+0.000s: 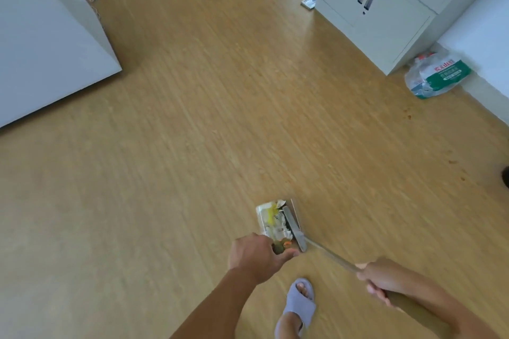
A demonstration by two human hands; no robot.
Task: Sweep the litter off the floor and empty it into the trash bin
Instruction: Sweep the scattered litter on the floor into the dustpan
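Observation:
A pale dustpan (pixel 262 212) sits low over the wooden floor (pixel 220 107), in front of my foot. It holds litter (pixel 275 221): white scraps, a yellow piece and dark bits. My left hand (pixel 254 257) is closed around the dustpan's dark handle at its near end. A grey broom head (pixel 294 228) lies against the dustpan's right side, touching the litter. Its long handle (pixel 330 254) runs back to my right hand (pixel 377 278), which grips it. No trash bin is in view.
A white cabinet (pixel 385 3) stands at the back right, with a plastic bag of bottles (pixel 438 74) beside it. A white furniture panel (pixel 41 49) fills the left. Small brown specks (pixel 407 117) dot the floor at right. My slippered foot (pixel 298 303) is below.

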